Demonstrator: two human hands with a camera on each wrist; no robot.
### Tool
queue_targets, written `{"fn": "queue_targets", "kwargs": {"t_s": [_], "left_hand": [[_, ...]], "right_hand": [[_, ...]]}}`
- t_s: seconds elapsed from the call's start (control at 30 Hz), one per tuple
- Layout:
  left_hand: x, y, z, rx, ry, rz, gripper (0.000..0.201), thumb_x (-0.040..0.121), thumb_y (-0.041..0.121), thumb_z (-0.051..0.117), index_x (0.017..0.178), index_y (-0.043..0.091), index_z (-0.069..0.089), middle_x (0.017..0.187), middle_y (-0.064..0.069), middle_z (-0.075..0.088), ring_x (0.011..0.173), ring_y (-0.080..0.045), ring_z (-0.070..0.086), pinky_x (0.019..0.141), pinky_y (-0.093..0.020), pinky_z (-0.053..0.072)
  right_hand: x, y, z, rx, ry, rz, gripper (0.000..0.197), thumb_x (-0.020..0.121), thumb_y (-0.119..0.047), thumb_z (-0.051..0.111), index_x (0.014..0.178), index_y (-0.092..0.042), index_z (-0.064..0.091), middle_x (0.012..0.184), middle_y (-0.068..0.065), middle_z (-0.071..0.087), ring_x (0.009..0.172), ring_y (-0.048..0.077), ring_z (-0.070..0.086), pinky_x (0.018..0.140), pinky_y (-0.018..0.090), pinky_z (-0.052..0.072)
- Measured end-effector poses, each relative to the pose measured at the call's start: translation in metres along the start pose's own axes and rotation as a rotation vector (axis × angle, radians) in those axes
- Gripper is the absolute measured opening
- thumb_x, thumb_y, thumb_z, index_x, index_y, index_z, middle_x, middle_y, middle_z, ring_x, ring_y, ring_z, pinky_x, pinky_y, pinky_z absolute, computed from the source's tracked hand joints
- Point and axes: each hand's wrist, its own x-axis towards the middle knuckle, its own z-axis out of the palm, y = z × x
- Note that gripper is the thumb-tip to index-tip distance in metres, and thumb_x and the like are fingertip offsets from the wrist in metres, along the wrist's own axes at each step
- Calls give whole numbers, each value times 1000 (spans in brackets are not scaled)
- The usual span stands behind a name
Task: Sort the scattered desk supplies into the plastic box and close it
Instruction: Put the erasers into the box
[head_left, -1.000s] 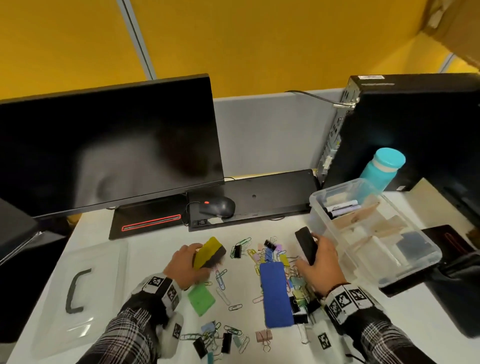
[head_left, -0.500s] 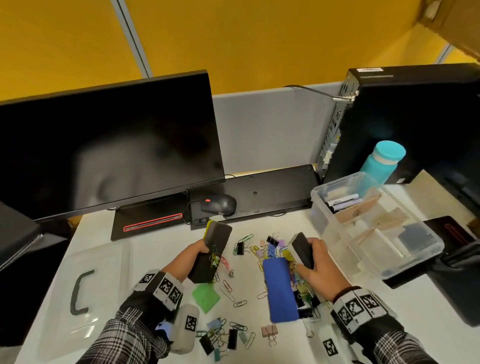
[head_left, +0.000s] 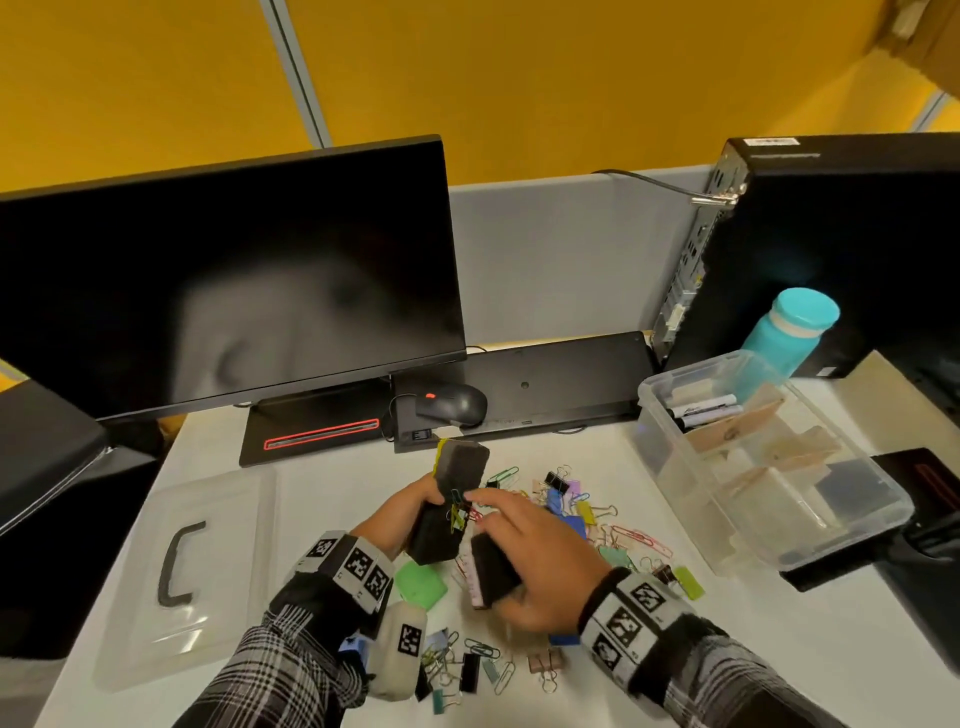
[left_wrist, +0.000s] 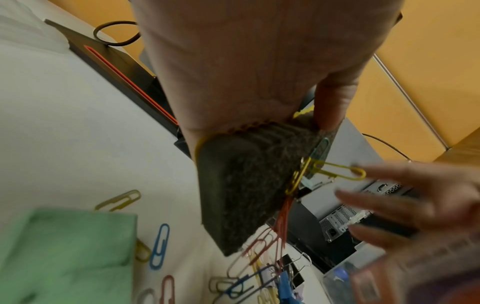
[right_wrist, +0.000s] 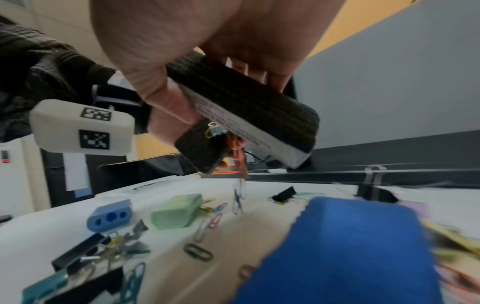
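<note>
My left hand (head_left: 410, 519) grips a yellow-backed black felt eraser (head_left: 452, 499) upright above the desk. Yellow and red paper clips (left_wrist: 335, 170) cling to its edge and hang from it. My right hand (head_left: 535, 556) holds a second, white-backed felt eraser (head_left: 491, 571) between thumb and lower fingers. Its index finger stretches to the clips on the first eraser. The open plastic box (head_left: 852, 540) stands at the right with markers and card dividers inside. Its clear lid (head_left: 182, 571) lies flat at the left.
Several loose paper clips and binder clips (head_left: 597, 514) lie scattered under my hands, along with a green block (head_left: 420, 583), a blue eraser (right_wrist: 350, 246) and a blue sharpener (right_wrist: 109, 216). A monitor, mouse (head_left: 452, 404), keyboard, computer tower and teal bottle (head_left: 789, 332) line the back.
My right hand has moved left with its eraser, up beside the left eraser, and stretched its index finger to the hanging clips. The left eraser stays raised.
</note>
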Motion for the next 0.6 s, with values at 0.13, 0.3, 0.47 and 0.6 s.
{"fn": "queue_targets", "kwargs": {"t_s": [0.13, 0.3, 0.47, 0.6], "left_hand": [[-1, 3, 7, -95, 9, -47, 21, 65, 16, 49, 81, 4, 56, 63, -7, 62, 56, -16, 58, 58, -24, 49], [4, 3, -4, -34, 120, -34, 62, 45, 29, 63, 100, 1, 59, 90, -20, 62, 84, -30, 56, 87, -42, 43], [-3, 5, 6, -56, 79, -33, 38, 60, 20, 54, 94, 4, 59, 82, -15, 63, 76, -24, 56, 75, -36, 45], [-4, 4, 13, -64, 54, -27, 23, 85, 12, 37, 91, 4, 58, 79, -13, 62, 74, -22, 57, 72, -34, 46]], "right_hand": [[14, -1, 20, -102, -41, -77, 55, 71, -34, 63, 119, -16, 44, 137, 4, 38, 130, 23, 35, 110, 36, 30], [3, 6, 30, -147, -215, -13, 58, 74, -34, 60, 124, -17, 36, 126, 5, 44, 119, 24, 42, 116, 41, 18], [4, 1, 16, -41, -20, 39, 52, 75, -38, 56, 121, -19, 40, 152, 2, 19, 134, 22, 31, 110, 36, 30], [10, -3, 14, -58, 12, 22, 48, 77, -37, 57, 119, -17, 42, 157, 5, 10, 140, 21, 24, 111, 32, 25]]}}
